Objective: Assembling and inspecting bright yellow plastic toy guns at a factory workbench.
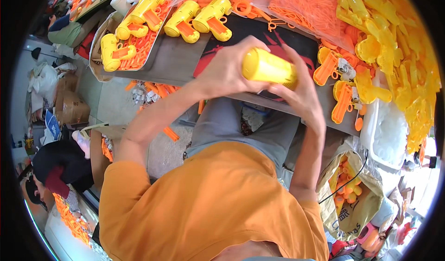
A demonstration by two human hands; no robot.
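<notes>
Hanging over the near edge of the desk (174,57), a yellow cylindrical housing (268,68) is gripped between both hands: left end wrapped by the left hand (228,68), right end cupped by the right hand (306,92). Black-and-red mat (241,29) is partly hidden by them. Two yellow-and-orange units (211,14) are parked toward the far edge, left of the mat. Orange pieces with silvery mechanisms (342,102) are lined up near the right edge; yellow shells (394,43) are heaped at the far right corner.

The tan sack (367,209) bears dark printed characters (356,225); print on the cardboard box (72,110) seems too small to read.
</notes>
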